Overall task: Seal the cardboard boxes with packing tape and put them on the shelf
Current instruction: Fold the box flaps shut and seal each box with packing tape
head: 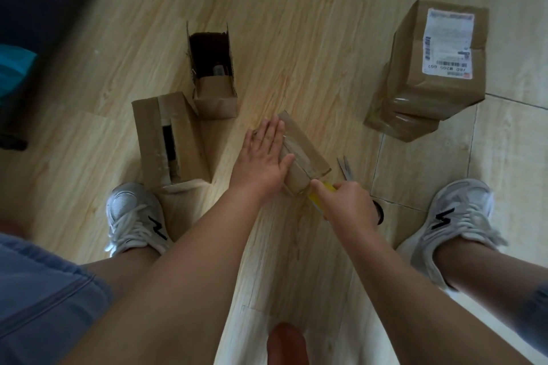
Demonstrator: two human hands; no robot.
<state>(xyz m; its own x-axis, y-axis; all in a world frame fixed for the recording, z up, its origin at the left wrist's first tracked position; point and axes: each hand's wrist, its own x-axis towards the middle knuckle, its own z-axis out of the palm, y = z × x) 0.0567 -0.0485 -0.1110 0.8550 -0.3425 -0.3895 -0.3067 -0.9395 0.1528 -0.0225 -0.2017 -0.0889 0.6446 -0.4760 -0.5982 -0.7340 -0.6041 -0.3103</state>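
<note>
A small cardboard box [305, 154] lies on the wooden floor between my feet. My left hand [265, 154] rests flat on its top, fingers spread, pressing it down. My right hand [348, 204] is closed on a yellow-cored roll of clear packing tape [318, 197] at the box's near end, and a strip of tape runs from the roll onto the box. Most of the roll is hidden under my fingers.
Scissors [347, 170] lie on the floor right of the small box. An open box [213, 74] and a half-closed box [170, 139] stand to the left. A stack of taped boxes [427, 74] with a shipping label stands at the right. My shoes [133, 216] flank the work area.
</note>
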